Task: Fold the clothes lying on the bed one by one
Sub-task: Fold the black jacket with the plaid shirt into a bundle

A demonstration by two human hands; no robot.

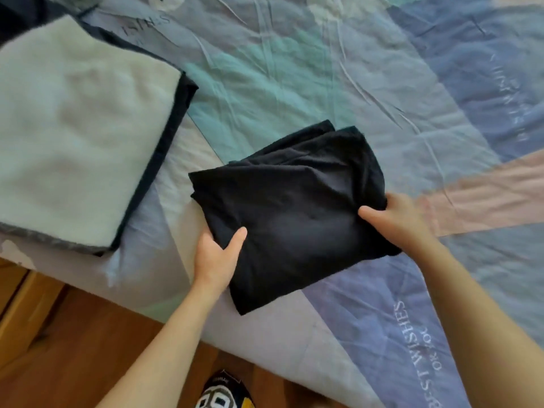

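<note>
Left hand (216,251) and right hand (396,217) each grip cloth, thumbs on top.

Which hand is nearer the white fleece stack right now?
Left. The left hand grips the black garment's near-left edge, just right of the white fleece stack. The right hand holds the garment's far side.

Bare forearms, no sleeves visible; a patterned slipper (225,391), perhaps cartoon-faced

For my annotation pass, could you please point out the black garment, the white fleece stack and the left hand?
black garment (294,219), head view, centre of the folded top layer.
white fleece stack (79,125), head view, middle of the fleecy top.
left hand (216,254), head view, back of the hand.
</note>
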